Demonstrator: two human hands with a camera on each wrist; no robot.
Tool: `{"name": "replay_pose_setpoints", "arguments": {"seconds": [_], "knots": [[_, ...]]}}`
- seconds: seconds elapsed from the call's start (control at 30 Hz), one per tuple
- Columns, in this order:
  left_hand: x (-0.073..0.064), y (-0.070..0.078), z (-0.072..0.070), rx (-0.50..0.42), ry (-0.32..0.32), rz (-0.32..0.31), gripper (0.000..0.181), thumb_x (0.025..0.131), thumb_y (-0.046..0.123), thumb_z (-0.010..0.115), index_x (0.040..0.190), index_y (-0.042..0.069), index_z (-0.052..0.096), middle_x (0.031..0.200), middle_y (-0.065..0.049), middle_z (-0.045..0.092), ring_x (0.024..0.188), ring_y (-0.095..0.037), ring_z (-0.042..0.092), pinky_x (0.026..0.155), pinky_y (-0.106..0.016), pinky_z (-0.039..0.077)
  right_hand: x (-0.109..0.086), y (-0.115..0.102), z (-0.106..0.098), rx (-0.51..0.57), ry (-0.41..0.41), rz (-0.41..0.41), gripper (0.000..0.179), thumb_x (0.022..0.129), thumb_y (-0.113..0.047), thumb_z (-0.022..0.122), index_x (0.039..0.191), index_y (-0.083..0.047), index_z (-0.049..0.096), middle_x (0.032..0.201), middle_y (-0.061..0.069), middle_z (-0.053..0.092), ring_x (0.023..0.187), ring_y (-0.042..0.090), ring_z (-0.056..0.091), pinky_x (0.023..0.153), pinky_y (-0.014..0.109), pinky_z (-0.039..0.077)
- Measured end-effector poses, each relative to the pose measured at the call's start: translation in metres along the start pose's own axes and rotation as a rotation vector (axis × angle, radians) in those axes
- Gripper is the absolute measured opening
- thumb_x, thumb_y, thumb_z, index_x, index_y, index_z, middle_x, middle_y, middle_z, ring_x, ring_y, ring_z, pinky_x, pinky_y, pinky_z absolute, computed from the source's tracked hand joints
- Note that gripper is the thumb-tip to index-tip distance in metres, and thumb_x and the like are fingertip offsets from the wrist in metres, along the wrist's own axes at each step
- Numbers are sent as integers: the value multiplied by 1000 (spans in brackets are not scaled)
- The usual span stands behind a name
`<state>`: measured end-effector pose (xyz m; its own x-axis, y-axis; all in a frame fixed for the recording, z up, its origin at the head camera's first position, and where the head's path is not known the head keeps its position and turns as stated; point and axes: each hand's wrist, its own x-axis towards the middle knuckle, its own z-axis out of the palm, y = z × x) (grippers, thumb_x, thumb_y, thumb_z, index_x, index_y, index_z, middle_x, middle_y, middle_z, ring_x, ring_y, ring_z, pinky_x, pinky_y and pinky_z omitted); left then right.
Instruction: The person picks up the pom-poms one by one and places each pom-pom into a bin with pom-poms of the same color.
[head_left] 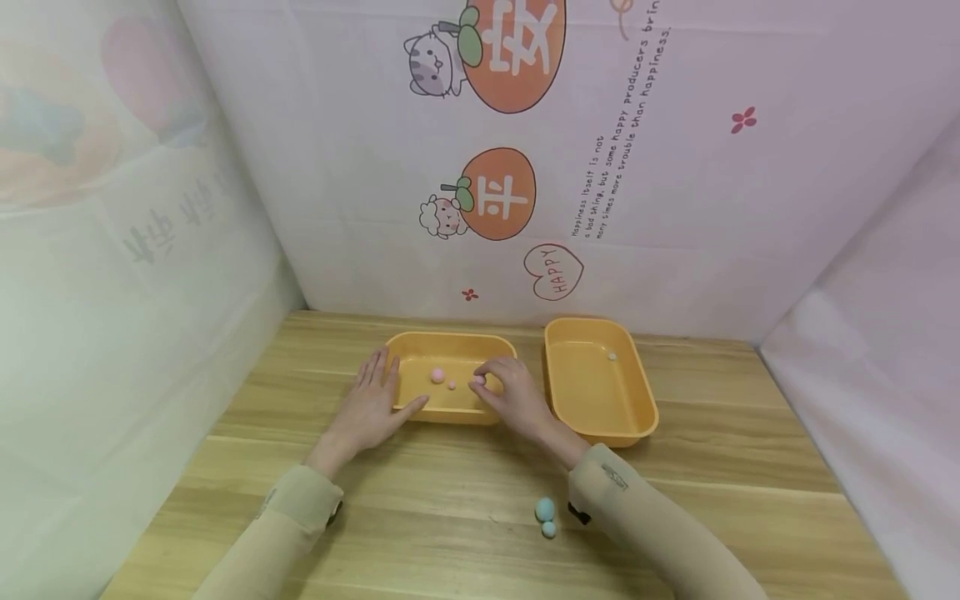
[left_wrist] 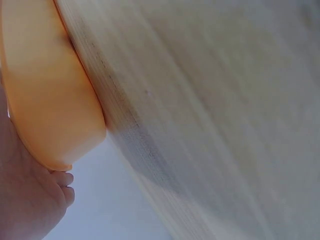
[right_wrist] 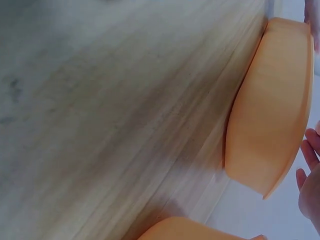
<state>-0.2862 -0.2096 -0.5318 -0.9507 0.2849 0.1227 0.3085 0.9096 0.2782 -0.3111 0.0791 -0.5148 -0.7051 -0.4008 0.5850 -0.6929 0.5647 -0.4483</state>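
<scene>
My left hand (head_left: 369, 410) rests with straight fingers on the left end of a yellow-orange plastic tray (head_left: 450, 340), the thumb lying over its near rim. In the left wrist view that hand (left_wrist: 30, 195) shows at the tray's end wall (left_wrist: 60, 110). Over the right end of the same tray, my right hand (head_left: 521, 400) pinches a small pink ball (head_left: 479, 380) between thumb and fingertips. Inside the tray lie a larger pink ball (head_left: 437, 376) and a tiny pink ball (head_left: 452, 385). The right wrist view catches the right hand's curled fingers (right_wrist: 311, 150) beside the rim.
A second yellow-orange tray (head_left: 600, 429) stands to the right, holding a tiny pale blue ball (head_left: 612, 357). On the wooden table (head_left: 435, 517), near my right sleeve, a blue ball (head_left: 545, 509) touches a smaller blue ball (head_left: 549, 529). A printed cloth (head_left: 360, 208) hangs behind.
</scene>
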Motion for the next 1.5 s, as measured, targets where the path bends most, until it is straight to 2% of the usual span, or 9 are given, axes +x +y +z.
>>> {"name": "replay_pose_setpoints", "arguments": {"seconds": [0.2,0.8,1.07,1.27,1.5], "knots": [[0,-2,2,9,2,-2,104,109,70,47,170,-10,22,181,-33,9,171,-49,12,142,-58,13,7,6,6,17,0,25,12,94,-7,87,99,1,79,99,15,81,99,35,76,97,54,61],[1,-2,2,3,4,-4,104,109,71,47,170,-10,22,181,-33,10,171,-49,13,142,-58,14,15,9,12,11,-49,113,16,95,-10,87,103,2,81,103,15,82,105,34,75,99,55,60],[1,-3,1,9,1,-9,105,109,71,47,170,-10,22,181,-33,10,172,-49,13,142,-58,14,11,7,10,25,-45,75,22,94,-11,88,106,5,80,106,17,82,106,37,76,100,56,61],[0,-2,-1,7,-3,-11,104,109,71,47,171,-9,22,182,-33,9,171,-49,12,142,-58,13,-3,1,-4,45,-18,42,19,95,-10,86,106,4,79,105,18,81,104,37,75,98,54,61],[1,-2,0,0,-14,-11,106,109,73,44,171,-9,20,182,-32,6,171,-50,11,142,-59,11,-31,-11,-35,22,-20,28,26,91,-11,90,114,-3,80,117,13,81,118,35,74,105,55,61]]}}
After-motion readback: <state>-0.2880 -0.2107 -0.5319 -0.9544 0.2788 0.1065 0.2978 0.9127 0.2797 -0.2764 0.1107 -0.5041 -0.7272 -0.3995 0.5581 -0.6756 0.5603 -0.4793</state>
